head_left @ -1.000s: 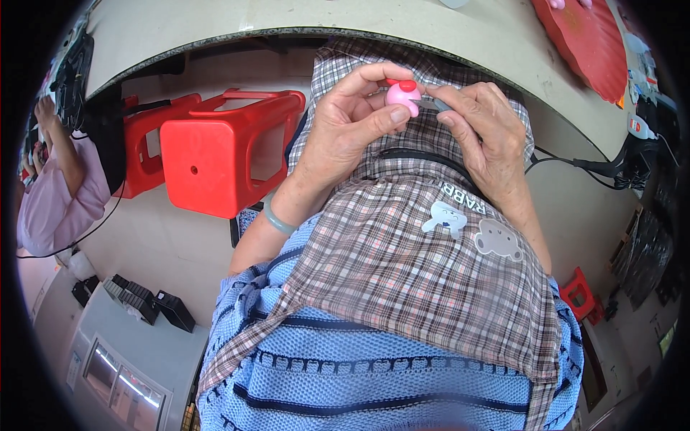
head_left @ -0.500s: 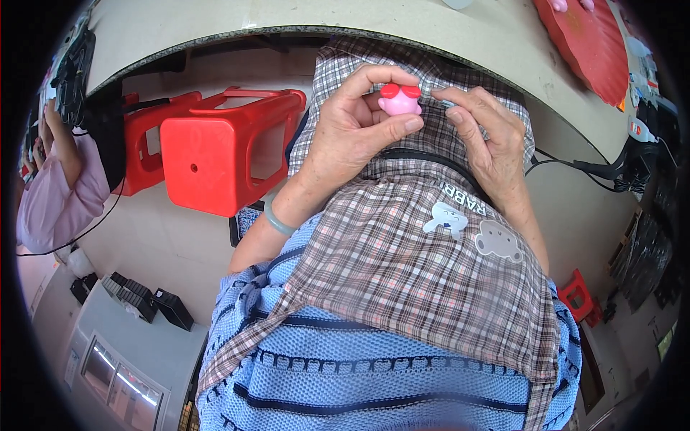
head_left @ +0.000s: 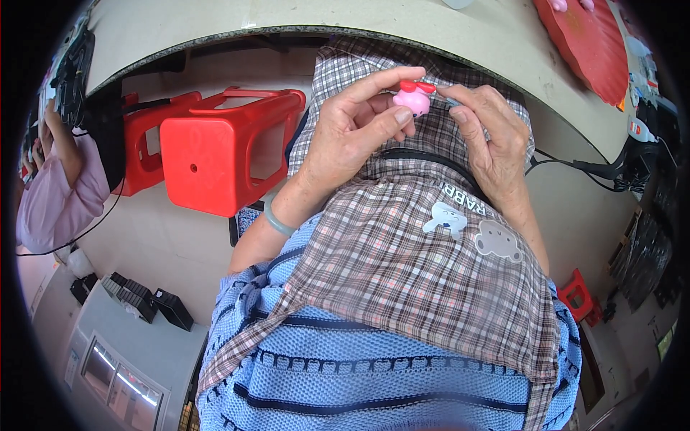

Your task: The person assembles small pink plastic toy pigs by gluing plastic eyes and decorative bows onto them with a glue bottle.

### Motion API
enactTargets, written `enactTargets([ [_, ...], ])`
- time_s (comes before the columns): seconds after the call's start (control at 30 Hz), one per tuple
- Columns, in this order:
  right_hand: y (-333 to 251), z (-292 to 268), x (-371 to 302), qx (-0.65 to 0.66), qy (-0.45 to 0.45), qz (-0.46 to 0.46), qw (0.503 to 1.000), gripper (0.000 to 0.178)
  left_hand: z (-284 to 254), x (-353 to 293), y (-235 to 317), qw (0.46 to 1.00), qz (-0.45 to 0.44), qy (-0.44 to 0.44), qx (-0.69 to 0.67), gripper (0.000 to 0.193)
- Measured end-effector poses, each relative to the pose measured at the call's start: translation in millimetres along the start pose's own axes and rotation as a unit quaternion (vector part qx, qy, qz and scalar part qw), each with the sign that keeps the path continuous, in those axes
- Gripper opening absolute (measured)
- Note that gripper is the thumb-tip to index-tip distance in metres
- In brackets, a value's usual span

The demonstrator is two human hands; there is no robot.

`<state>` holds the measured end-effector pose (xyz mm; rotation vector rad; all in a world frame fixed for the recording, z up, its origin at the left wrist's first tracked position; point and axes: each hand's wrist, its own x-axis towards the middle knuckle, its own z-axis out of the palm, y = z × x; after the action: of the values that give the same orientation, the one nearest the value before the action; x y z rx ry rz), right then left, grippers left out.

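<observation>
My left hand [head_left: 346, 133] pinches a small round pink toy figure [head_left: 410, 103] with red feet between its thumb and fingers. The figure is tipped so that its feet point up and a bit of its dark face markings shows low down. Just right of it, my right hand [head_left: 497, 136] is closed in a pinch around a thin, greyish tool [head_left: 452, 101]; most of it is hidden by the fingers, so its kind is unclear. The right fingertips are close to the red feet, and I cannot tell whether the tool touches them. Both hands are above my checked apron [head_left: 402, 266].
Ahead is a pale table [head_left: 287, 13] with a curved-looking edge. A red scalloped tray [head_left: 586, 50] with pink pieces lies on it at right. Red stools [head_left: 198, 165] stand at left, near a person in a pink sleeve [head_left: 68, 190]. Black cables [head_left: 611, 171] hang at right.
My left hand has turned the pink figure and shifted it slightly right, so its feet tilt toward my right hand. The right hand has barely moved.
</observation>
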<state>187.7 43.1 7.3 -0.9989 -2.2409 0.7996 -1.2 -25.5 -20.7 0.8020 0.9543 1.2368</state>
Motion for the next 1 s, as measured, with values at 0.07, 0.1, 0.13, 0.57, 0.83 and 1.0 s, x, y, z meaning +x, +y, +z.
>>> enactTargets([
  [0.07, 0, 1, 0, -0.002, 0.006, -0.004, 1.0, 0.017, 2, 0, 1, 1.0, 0.004, 0.016, -0.005, 0.04],
  [0.1, 0, 1, 0, -0.003, 0.007, -0.004, 1.0, 0.017, 1, 0, 1, 1.0, 0.004, 0.015, -0.006, 0.04],
  [0.13, 0, 0, 0, -0.004, 0.003, 0.003, 1.0, 0.017, 0, 1, 0, 1.0, 0.01, 0.006, -0.006, 0.04],
  [0.57, -1, 2, -1, 0.018, 0.001, 0.034, 0.999, 0.014, 1, 2, -4, 0.998, 0.019, 0.004, -0.06, 0.043],
  [0.83, 0, 1, 0, -0.009, 0.02, 0.006, 1.0, 0.017, 1, 5, -6, 0.997, 0.022, 0.009, -0.073, 0.044],
  [1.0, 3, 8, -3, -0.035, 0.035, -0.052, 0.997, 0.023, -1, 6, -9, 0.994, 0.041, 0.005, -0.097, 0.041],
])
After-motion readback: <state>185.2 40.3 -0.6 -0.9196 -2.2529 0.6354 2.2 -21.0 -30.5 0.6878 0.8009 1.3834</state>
